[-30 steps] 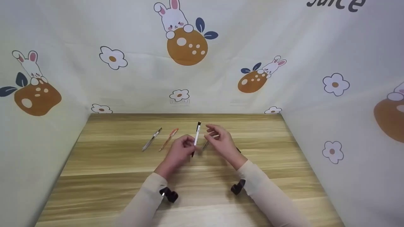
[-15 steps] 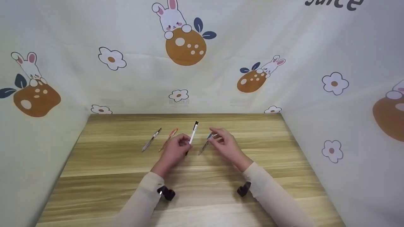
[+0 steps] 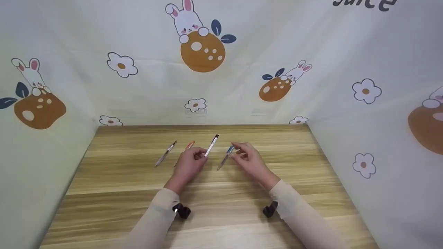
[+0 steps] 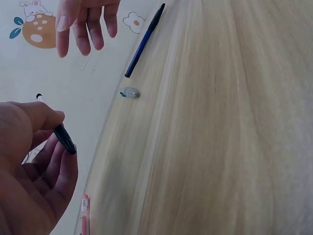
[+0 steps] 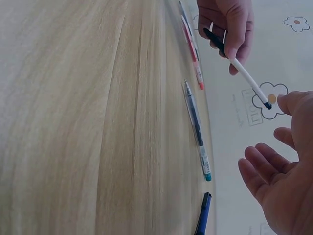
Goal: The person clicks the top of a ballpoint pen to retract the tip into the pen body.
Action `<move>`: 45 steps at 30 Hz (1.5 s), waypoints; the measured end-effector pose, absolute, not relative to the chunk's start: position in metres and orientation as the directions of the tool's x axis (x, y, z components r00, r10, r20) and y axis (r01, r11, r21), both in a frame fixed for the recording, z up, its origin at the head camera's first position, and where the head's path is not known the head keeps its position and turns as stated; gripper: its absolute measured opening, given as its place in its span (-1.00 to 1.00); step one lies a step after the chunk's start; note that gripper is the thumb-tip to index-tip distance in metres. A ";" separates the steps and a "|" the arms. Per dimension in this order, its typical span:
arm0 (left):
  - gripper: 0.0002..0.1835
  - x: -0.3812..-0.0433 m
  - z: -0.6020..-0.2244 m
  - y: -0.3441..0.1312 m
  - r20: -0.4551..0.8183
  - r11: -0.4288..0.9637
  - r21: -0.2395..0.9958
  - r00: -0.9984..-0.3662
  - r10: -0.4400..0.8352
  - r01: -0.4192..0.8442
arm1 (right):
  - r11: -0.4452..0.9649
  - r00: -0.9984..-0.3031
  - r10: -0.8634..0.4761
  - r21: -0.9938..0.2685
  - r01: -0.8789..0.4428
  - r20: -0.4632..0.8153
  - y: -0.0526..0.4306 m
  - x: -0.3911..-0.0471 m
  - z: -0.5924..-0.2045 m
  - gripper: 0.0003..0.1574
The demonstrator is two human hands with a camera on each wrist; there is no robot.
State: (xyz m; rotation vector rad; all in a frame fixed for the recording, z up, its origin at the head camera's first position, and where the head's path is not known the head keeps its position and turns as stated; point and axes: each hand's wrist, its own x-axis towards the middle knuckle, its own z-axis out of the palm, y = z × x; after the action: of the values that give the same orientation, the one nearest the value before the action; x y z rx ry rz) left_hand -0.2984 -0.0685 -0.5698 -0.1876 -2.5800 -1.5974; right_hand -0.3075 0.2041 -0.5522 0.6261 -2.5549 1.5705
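In the head view my left hand pinches a white pen with black ends between thumb and fingers. Raised off the table, the pen slants with its far end up to the right. Its black grip end pokes out between the fingertips in the left wrist view. My right hand holds nothing; its fingers are loosely bent and apart in the right wrist view. A clear pen with a blue-green end lies on the table beside those fingers.
An orange-red pen lies partly behind my left hand, with a grey clear pen farther left. A blue pen with a black end lies past the clear one, hidden in the head view. Printed cloth walls the wooden table.
My left hand has shifted left with the white pen, now covering more of the orange-red pen. My right hand has moved right, uncovering the clear pen and hiding the blue one.
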 end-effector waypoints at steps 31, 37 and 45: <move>-0.80 -0.313 -0.579 -0.066 0.149 0.656 0.745 -0.989 0.012 0.120 | 0.410 -0.922 -0.297 -0.839 -0.358 0.248 0.218 -0.300 -0.554 -0.42; -0.82 -0.316 -0.583 -0.067 0.129 0.648 0.755 -0.992 0.009 0.104 | 0.397 -0.924 -0.290 -0.847 -0.353 0.249 0.218 -0.298 -0.554 -0.42; -0.84 -0.318 -0.588 -0.068 0.115 0.664 0.743 -0.993 0.002 0.087 | 0.378 -0.943 -0.257 -0.876 -0.299 0.211 0.216 -0.296 -0.555 -0.46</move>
State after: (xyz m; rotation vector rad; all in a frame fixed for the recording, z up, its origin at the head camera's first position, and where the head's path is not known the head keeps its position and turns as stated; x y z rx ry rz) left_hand -0.3182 -0.0675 -0.5882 -0.0746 -2.7701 -1.2446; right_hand -0.2964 0.2163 -0.5547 0.5193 -2.5742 1.6509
